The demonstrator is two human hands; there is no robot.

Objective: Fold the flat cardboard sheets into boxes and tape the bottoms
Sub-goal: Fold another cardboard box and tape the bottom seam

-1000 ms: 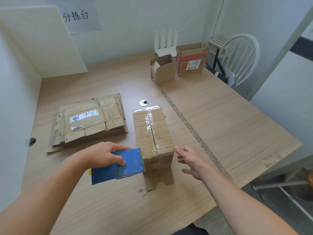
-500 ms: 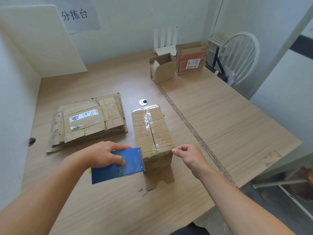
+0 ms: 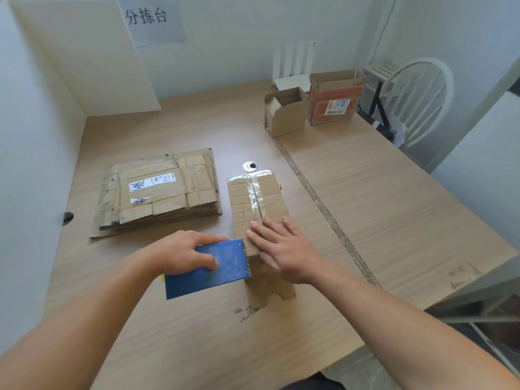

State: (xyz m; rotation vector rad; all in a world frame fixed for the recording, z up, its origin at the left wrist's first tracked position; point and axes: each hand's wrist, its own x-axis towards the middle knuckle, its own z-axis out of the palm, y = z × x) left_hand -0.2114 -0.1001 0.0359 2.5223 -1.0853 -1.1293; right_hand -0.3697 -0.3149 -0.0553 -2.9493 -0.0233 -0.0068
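Head view: the brown taped cardboard box (image 3: 257, 205) is standing bottom-up mid-table, just beside the stack of flat cardboard sheets (image 3: 160, 195); the bare wooden table (image 3: 394, 215) is extending right to its edge. The left hand (image 3: 180, 253) is gripping the blue tape dispenser (image 3: 206, 273) at the box's near-left corner. The right hand (image 3: 284, 251), fingers straight, is pressing flat on the box top.

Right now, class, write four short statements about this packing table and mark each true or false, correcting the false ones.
1. The left hand grips the dispenser. True.
2. The right hand lies flat on the box. True.
3. The sheets lie right of the box. False: the sheets lie left of it.
4. The plain far box and the red box are taped shut. False: both stand open.
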